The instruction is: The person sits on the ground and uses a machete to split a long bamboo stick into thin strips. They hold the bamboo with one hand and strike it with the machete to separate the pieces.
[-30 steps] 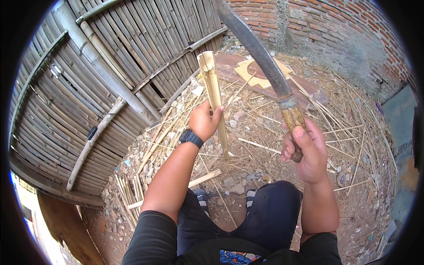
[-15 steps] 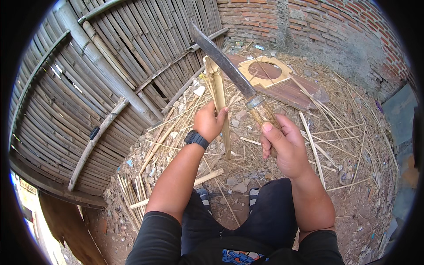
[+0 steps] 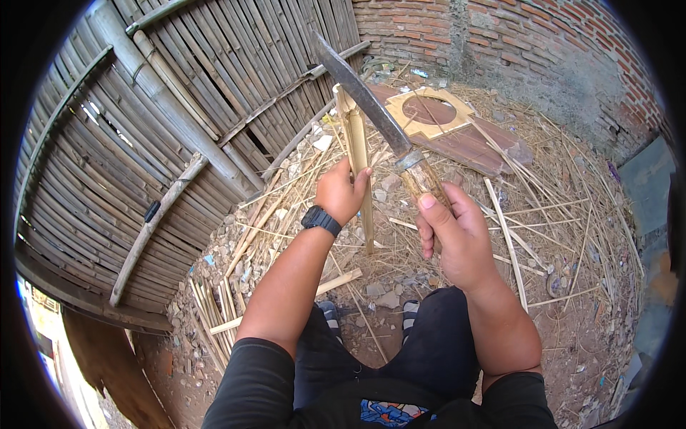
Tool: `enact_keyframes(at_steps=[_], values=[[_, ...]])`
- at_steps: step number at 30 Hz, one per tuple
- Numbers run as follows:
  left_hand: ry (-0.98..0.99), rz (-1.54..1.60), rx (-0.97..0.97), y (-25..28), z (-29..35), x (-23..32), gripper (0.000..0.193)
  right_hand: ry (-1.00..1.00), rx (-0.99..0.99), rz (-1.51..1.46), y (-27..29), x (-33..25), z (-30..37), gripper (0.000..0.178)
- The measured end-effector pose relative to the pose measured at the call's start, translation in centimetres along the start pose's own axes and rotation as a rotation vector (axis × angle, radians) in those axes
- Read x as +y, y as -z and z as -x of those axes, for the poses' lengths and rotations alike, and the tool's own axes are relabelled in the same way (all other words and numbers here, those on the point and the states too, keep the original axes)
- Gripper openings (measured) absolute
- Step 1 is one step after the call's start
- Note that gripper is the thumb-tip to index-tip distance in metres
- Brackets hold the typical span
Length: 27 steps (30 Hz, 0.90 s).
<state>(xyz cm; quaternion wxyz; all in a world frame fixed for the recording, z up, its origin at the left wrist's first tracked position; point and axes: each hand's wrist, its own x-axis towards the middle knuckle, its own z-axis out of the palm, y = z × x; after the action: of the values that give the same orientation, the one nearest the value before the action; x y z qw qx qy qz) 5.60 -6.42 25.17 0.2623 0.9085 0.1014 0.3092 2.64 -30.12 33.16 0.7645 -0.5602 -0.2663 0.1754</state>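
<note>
My left hand (image 3: 340, 190), with a dark watch on its wrist, is closed around a split piece of bamboo (image 3: 357, 143) held nearly upright. The piece is pale and hollow inside, with a rough upper end. My right hand (image 3: 453, 232) grips the wooden handle of a machete (image 3: 368, 104). Its dark, slightly curved blade slants up and to the left, and its tip reaches higher than the bamboo's upper end. Whether the blade touches the bamboo, I cannot tell.
A bamboo-slat wall (image 3: 171, 93) stands at left, a brick wall (image 3: 514, 43) behind. A brown board (image 3: 471, 150) carries a pale panel with a round hole (image 3: 457, 129). Cut bamboo strips (image 3: 211, 307) are piled at lower left; more strips, shavings and rubble litter the ground.
The machete and my right hand have shifted slightly; the blade has come a little down and to the right. My left hand keeps its hold on the bamboo, nearly in place.
</note>
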Motion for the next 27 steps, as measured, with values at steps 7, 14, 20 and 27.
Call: enact_keyframes(at_steps=[7,14,20,27], values=[[-0.012,0.018,0.007,-0.34,-0.03,-0.05,0.031,-0.003,0.007,-0.003,-0.06,-0.12,0.21,0.031],[0.010,0.004,0.005,0.32,0.15,0.88,0.029,-0.029,0.054,-0.006,0.23,-0.03,0.45,0.032],[0.000,0.009,0.018,0.30,0.20,0.57,0.029,0.009,0.021,0.007,-0.10,-0.03,0.64,0.034],[-0.010,0.013,0.020,-0.27,0.02,0.18,0.031,0.025,0.032,0.026,-0.15,0.13,0.64,0.036]])
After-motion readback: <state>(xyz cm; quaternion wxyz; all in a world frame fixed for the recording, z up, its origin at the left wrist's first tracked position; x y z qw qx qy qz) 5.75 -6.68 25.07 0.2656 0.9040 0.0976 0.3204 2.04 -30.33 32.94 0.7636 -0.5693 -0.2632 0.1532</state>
